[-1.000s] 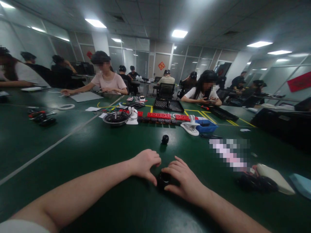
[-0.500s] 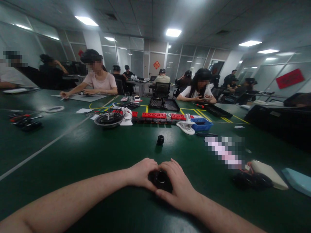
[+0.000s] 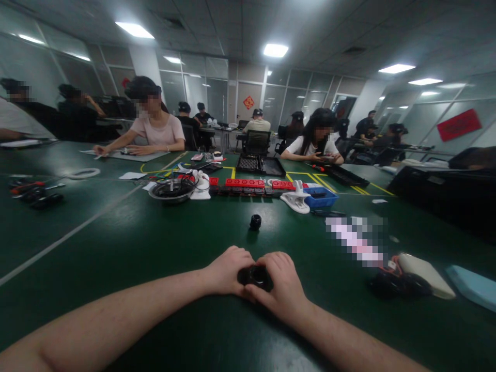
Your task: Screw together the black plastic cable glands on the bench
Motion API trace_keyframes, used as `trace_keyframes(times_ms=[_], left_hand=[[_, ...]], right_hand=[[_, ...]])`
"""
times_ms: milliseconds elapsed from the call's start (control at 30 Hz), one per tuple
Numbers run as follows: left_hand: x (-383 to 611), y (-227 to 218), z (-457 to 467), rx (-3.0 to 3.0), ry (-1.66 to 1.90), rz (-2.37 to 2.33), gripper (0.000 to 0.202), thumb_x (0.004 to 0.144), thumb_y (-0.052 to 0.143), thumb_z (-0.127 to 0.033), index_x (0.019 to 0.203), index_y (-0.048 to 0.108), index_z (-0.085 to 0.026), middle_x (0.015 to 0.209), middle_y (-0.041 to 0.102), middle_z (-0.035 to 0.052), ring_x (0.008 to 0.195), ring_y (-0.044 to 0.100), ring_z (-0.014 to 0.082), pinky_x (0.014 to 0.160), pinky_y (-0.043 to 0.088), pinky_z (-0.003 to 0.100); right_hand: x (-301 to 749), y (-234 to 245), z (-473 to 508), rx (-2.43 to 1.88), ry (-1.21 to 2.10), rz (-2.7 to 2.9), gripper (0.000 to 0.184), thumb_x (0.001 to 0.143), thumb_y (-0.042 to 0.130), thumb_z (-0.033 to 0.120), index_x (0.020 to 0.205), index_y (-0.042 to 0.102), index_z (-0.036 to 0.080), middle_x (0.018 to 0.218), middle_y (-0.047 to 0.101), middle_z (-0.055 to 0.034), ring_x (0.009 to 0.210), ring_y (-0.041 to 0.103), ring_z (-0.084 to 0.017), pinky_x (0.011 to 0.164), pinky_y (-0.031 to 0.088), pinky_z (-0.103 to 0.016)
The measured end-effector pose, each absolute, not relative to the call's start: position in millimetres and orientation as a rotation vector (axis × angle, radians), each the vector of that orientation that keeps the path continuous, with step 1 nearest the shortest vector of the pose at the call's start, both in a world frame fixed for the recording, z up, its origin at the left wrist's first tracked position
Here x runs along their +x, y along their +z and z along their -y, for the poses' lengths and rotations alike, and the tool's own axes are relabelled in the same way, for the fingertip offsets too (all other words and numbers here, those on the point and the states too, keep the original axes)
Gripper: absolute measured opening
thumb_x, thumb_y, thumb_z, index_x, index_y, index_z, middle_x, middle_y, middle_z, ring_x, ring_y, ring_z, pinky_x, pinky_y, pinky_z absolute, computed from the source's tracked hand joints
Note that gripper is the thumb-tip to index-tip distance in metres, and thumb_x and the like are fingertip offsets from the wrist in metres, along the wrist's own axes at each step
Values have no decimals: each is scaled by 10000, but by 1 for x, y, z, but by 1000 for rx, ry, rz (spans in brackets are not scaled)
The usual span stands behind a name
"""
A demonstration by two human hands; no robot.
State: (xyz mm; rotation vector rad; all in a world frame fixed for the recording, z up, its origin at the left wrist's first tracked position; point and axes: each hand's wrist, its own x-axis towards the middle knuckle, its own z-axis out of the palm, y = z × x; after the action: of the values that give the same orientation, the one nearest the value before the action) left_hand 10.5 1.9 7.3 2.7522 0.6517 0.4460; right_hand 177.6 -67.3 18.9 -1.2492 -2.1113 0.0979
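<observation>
Tabletop (image 3: 135, 232), dark green, smooth and wide, lies below your work, and I judge that you do the step well if you let it carry the weight of your forearms (image 3: 155, 307). Across it, well ahead of you, goes a long row of red and black plastic blocks (image 3: 248, 186); this needs no attention from you now, I think.

Your forearms come from the two lower corners and meet in the middle, like a wide upside-down V. Your left hand (image 3: 228, 270) curls inward from one side, and your right hand (image 3: 284, 278) curves from the other, with its thumb (image 3: 260, 294) along the near side. Both hands are narrow and hold between them a round, glossy black piece (image 3: 253, 279), which shows a dark opening on top. I cannot tell whether its bottom touches the table. An even, light pressure from both sides should be best, because such a glossy surface may slip; how firmly you press is not visible.

Smallest is a black, barrel-shaped piece (image 3: 255, 222), which stands alone just beyond your hands. Be careful that your knuckles do not push it.
</observation>
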Motion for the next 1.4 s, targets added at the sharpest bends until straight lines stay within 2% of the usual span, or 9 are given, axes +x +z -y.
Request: trace_keyframes(times_ms=[133, 300, 467, 667, 833, 1033, 1200, 1333, 1400], left_hand=[[10, 5, -3, 2720, 444, -666, 429, 601, 686, -490, 870, 557, -182, 847, 545, 6, 803, 506, 183, 736, 362, 293], [9, 1, -4, 2711, 448, -666, 393, 577, 719, -441, 815, 544, -180, 816, 523, -13, 781, 500, 168, 716, 363, 279], [10, 3, -4, 2711, 434, -654, 388, 599, 697, -486, 810, 557, -193, 839, 521, -12, 803, 499, 174, 718, 355, 284], [10, 5, -4, 2726, 400, -638, 384, 627, 675, -484, 846, 562, -189, 839, 528, -6, 804, 504, 181, 720, 349, 288], [10, 5, -4, 2705, 380, -637, 337, 635, 681, -387, 869, 539, -191, 860, 538, -11, 821, 504, 175, 745, 350, 283], [10, 5, -5, 2715, 381, -658, 329, 612, 699, -382, 810, 523, -186, 844, 534, -15, 808, 506, 170, 728, 347, 272], [10, 4, -5, 2713, 429, -656, 365, 625, 674, -461, 802, 518, -183, 806, 539, -15, 780, 511, 169, 719, 349, 277], [10, 2, -5, 2703, 452, -696, 430, 626, 644, -540, 809, 507, -176, 796, 537, -9, 755, 509, 171, 702, 359, 278], [10, 2, -5, 2698, 450, -713, 457, 623, 629, -577, 800, 503, -175, 791, 534, -6, 742, 508, 173, 699, 364, 283]], right_hand=[[179, 22, 67, -1105, 216, 2170, 230, 711, 569, 252, 925, 533, 177, 891, 580, -61, 850, 496, -204, 790, 384, -383], [179, 24, 69, -988, 317, 2215, 343, 666, 476, 143, 1003, 511, 196, 965, 589, -50, 928, 488, -196, 879, 352, -400], [183, 26, 69, -996, 307, 2298, 378, 620, 429, 159, 983, 516, 218, 1002, 598, -29, 1031, 451, -219, 992, 196, -492], [181, 36, 75, -944, 285, 2419, 236, 615, 422, 179, 814, 541, 223, 992, 609, 6, 1083, 420, -217, 1030, 53, -502], [178, 34, 80, -835, 218, 2444, 134, 639, 420, 209, 708, 534, 217, 840, 629, 16, 1058, 435, -216, 1036, 7, -497], [181, 30, 83, -800, 141, 2421, 126, 680, 415, 240, 655, 536, 217, 658, 585, 7, 966, 490, -201, 1039, 45, -489], [185, 34, 85, -734, 58, 2315, 104, 706, 422, 242, 671, 517, 217, 592, 539, 12, 862, 520, -194, 1005, 159, -478], [186, 33, 79, -956, 15, 2168, 117, 740, 464, 295, 768, 505, 189, 710, 557, -23, 738, 499, -180, 813, 356, -408], [185, 31, 74, -1140, 32, 2109, 204, 745, 494, 355, 832, 500, 171, 777, 558, -54, 732, 492, -189, 712, 387, -366]])
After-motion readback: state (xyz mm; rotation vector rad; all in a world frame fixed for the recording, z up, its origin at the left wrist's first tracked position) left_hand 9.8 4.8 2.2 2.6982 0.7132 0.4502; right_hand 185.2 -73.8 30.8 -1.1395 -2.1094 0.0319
